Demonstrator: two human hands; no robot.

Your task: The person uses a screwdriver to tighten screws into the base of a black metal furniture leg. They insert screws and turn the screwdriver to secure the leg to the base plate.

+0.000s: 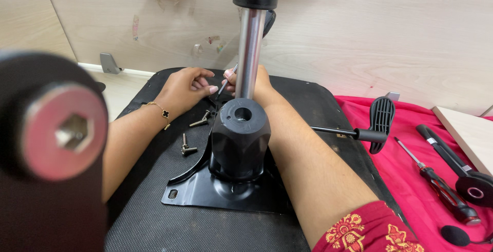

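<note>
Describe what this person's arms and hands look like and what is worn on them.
Both forearms are bare. The left hand has a thin gold chain bracelet with a small dark clover charm at the wrist, and long, pale pink nails. The right hand is partly hidden; its arm ends in a red sleeve with gold and orange floral embroidery.

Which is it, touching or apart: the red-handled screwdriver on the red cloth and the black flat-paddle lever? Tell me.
Apart. The head view shows bare red cloth between the red-handled screwdriver and the black paddle lever.

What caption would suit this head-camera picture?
Both hands, left and right, work a thin tool behind a chair mechanism, bolts lying nearby.
</note>
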